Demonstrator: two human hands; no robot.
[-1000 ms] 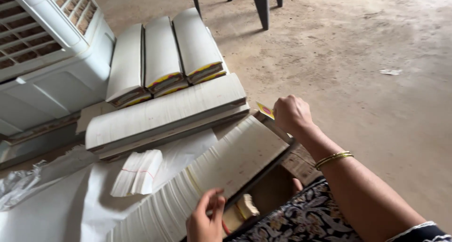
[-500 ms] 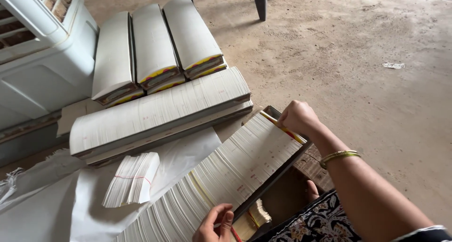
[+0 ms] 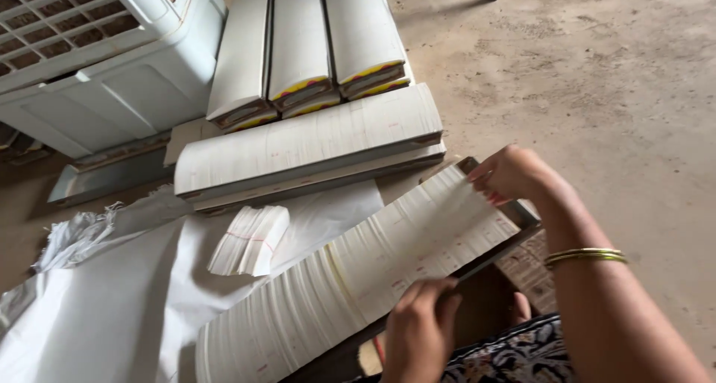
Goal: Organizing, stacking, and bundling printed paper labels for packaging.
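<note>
Head view: nearest, the left hand [image 3: 418,331] pinches the near long edge of a long fanned row of white paper sheets [image 3: 350,278] that lies on a dark tray [image 3: 522,215] across the person's lap. Just beyond it, the right hand [image 3: 511,176], a gold bangle [image 3: 585,257] on its wrist, is closed on the row's far end at the tray's corner. The sheets look thin, light and loose, so the row would likely slide and spill if tilted; it seems best steadied at both ends or lifted by the stiff tray beneath. Left of the hands, a small bundle of sheets [image 3: 250,240] lies on a white sack cloth [image 3: 97,308] spread over the floor [image 3: 597,77]. Farther off rest long stacked rows of paper [image 3: 306,148], then three more bundles with yellow edges [image 3: 306,47]. A pale plastic cooler [image 3: 112,62] stands far left.
</note>
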